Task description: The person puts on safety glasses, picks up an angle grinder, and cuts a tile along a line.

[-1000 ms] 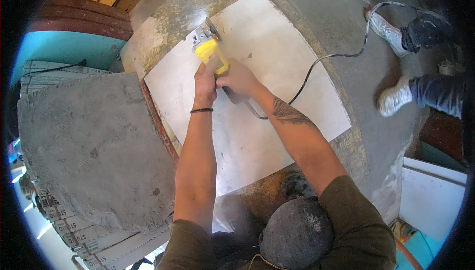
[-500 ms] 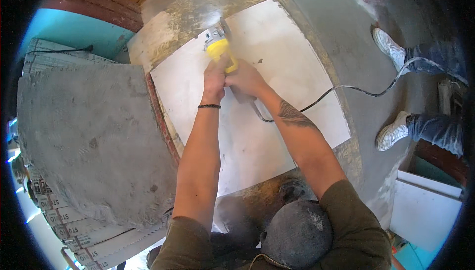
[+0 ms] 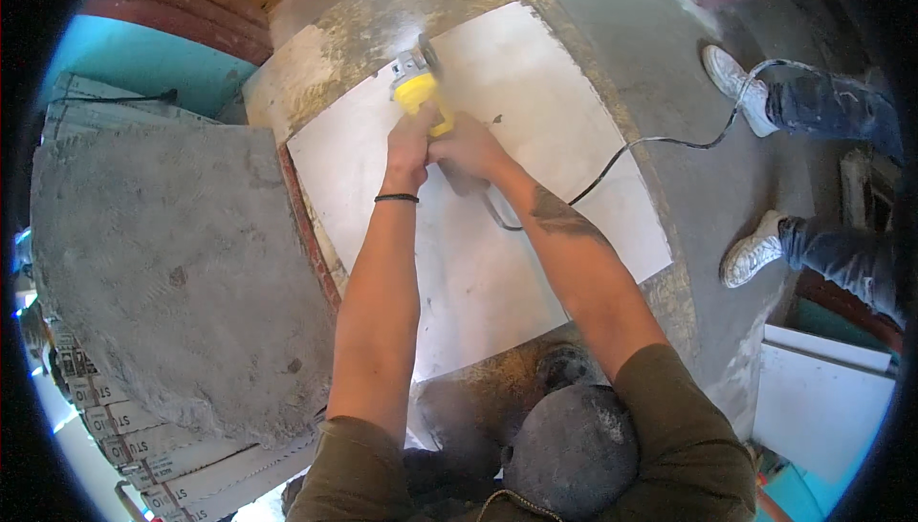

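Note:
Both my hands are closed around a yellow angle grinder (image 3: 414, 92) with a grey metal head and a disc on its right side. My left hand (image 3: 408, 144), with a dark band at the wrist, grips the body just behind the head. My right hand (image 3: 469, 149) wraps the rear part, whose end is partly hidden. Beneath the grinder lies a large white slab (image 3: 488, 264), with its disc over the far part of the slab. Haze and a pale bright patch show around the disc. A power cord (image 3: 669, 140) runs from the grinder across the slab to the right.
Another person's legs in jeans and white shoes (image 3: 751, 250) stand at right, the cord passing by the far shoe. At left, a grey dusty board (image 3: 172, 273) lies on stacked cartons (image 3: 191, 465). A white box-like piece (image 3: 822, 407) stands lower right. A rounded dark dusty shape (image 3: 574, 450) is near me.
The other person's far foot has shifted left, and the cord near it now bends more sharply. My hands and the grinder have moved slightly left in the picture, along with the whole view.

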`<state>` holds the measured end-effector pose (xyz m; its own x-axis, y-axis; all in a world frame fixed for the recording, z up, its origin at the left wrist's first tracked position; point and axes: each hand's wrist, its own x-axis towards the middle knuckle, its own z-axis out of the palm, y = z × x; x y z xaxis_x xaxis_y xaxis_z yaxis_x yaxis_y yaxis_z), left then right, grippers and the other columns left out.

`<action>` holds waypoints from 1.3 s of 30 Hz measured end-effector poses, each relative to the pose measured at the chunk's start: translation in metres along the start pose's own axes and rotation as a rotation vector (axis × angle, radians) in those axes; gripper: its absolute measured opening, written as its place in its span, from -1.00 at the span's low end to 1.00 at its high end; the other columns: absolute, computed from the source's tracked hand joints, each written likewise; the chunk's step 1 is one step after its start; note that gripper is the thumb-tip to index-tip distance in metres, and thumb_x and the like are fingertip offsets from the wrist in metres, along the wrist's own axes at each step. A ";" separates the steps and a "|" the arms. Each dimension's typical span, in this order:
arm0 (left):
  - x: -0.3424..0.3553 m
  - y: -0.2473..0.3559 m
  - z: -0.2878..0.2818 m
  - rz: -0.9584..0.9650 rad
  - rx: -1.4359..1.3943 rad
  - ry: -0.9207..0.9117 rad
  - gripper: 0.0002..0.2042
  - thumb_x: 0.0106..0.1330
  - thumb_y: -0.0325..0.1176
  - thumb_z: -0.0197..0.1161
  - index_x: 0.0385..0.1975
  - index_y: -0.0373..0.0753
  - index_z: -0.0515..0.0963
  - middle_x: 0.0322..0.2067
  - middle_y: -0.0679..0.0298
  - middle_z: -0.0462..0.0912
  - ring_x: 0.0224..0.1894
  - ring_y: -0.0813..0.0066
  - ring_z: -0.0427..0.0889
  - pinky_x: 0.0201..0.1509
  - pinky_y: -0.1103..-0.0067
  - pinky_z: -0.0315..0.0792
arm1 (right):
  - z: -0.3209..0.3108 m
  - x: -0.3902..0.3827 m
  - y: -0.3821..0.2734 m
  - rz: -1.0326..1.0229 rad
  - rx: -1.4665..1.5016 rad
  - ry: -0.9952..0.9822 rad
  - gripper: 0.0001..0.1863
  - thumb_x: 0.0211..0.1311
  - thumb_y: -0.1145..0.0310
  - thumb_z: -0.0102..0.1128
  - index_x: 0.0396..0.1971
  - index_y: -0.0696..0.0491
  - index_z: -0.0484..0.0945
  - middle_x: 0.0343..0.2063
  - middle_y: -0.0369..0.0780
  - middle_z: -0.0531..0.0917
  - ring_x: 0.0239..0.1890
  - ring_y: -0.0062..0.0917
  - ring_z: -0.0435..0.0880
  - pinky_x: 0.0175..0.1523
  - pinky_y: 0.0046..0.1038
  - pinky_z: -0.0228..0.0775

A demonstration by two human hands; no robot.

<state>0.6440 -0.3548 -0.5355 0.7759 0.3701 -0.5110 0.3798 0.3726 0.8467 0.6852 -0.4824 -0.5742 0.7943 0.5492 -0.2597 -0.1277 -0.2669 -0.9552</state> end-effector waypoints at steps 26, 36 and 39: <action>-0.023 -0.016 0.006 0.070 -0.053 -0.028 -0.48 0.41 -0.09 0.36 0.16 -0.38 0.51 -0.03 0.17 0.68 -0.10 0.40 0.73 -0.10 0.47 0.65 | -0.002 -0.027 0.005 0.029 -0.104 0.016 -0.15 -0.27 0.03 0.54 0.02 0.25 0.47 -0.11 0.13 0.68 0.01 0.00 0.68 0.12 -0.18 0.53; -0.019 -0.019 0.005 0.108 -0.084 -0.007 -0.51 0.41 -0.11 0.34 0.15 -0.38 0.53 -0.05 0.19 0.68 -0.12 0.42 0.70 -0.14 0.52 0.61 | -0.001 -0.024 0.000 0.051 -0.120 0.027 -0.12 -0.28 0.04 0.51 0.02 0.31 0.37 -0.15 0.17 0.67 -0.05 0.00 0.71 0.03 -0.17 0.56; -0.017 -0.012 0.000 0.058 -0.122 -0.058 -0.51 0.41 -0.12 0.35 0.16 -0.38 0.52 -0.03 0.19 0.67 -0.06 0.40 0.69 -0.05 0.48 0.60 | 0.000 -0.033 -0.019 0.113 -0.113 0.052 -0.13 -0.26 0.08 0.50 0.04 0.29 0.33 -0.17 0.17 0.68 -0.06 0.01 0.71 0.03 -0.17 0.57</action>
<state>0.6260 -0.3658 -0.5370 0.8236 0.3458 -0.4495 0.2723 0.4542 0.8483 0.6611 -0.4952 -0.5473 0.8088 0.4694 -0.3542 -0.1529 -0.4137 -0.8975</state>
